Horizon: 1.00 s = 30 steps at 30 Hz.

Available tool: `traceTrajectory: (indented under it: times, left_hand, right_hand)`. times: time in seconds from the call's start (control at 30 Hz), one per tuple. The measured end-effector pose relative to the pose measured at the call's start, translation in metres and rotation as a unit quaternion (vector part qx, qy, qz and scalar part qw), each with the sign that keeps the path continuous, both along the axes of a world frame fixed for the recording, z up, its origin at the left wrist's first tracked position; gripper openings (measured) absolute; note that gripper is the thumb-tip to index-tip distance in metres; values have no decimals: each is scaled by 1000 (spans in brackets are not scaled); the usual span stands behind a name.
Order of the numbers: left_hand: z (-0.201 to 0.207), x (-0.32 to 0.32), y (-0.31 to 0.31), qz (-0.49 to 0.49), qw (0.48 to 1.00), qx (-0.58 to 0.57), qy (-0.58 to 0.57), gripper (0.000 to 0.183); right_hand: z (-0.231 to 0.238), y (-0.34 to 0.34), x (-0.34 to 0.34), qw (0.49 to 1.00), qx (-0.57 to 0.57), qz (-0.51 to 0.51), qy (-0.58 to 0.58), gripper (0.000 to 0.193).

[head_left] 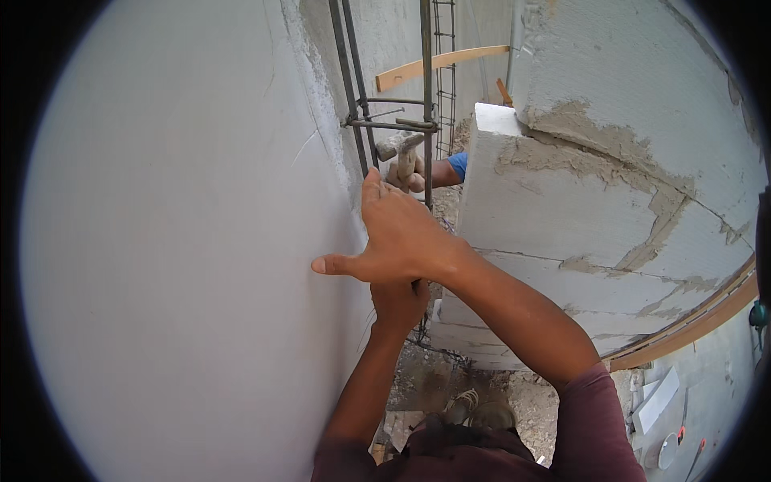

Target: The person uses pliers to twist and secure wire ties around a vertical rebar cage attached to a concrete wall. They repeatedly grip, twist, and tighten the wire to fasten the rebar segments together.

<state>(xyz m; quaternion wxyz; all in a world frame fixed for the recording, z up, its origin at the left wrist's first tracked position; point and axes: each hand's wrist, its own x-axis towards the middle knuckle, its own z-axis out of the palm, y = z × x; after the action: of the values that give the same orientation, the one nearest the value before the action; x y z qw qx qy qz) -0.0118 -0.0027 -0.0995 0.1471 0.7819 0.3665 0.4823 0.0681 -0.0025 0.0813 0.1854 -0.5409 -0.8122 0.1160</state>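
Observation:
My right hand (401, 233) is stretched out by the smooth white wall (185, 241), its fingers pointing toward the steel rebar cage (427, 88) and its thumb spread to the left. Nothing shows in its grasp. Below it, my left hand (397, 304) is close to the wall and looks curled. The right hand covers most of its fingers, so anything in them is hidden. Just beyond my fingertips, a co-worker's gloved hand (416, 178) grips a hammer (400, 145) between the rebars. A blue sleeve (458, 165) shows on that arm.
On the right stands a white block wall (538, 209) with rough mortar joints. A wooden strip (442, 66) crosses behind the rebars. Rubble (534, 410) lies around my feet. At lower right are a white block piece (656, 400), a bucket (663, 451) and red-marked tools.

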Motion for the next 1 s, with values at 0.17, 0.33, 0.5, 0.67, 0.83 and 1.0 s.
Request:
traceTrajectory:
  times: [0.17,0.33,0.5,0.67,0.83,1.0]
  left_hand:
    - [23,11,9,-30,994,-59,-86,41]
    - [32,5,10,-49,988,-109,-99,45]
    - [23,3,18,-15,995,-40,-90,51]
    - [34,0,9,18,999,-41,-26,47]
    - [37,3,7,28,998,-40,-37,36]
    - [43,6,2,43,997,-57,-37,36]
  right_hand:
    - [-2,-4,-2,999,25,-19,11,144]
    - [-2,-1,-1,999,3,-33,36,144]
    - [-19,-15,19,974,186,-6,126,108]
    - [-100,-79,47,875,312,-124,350,38]
    - [-190,-92,40,910,180,-141,347,38]
    - [-203,-75,3,904,90,-111,404,44]
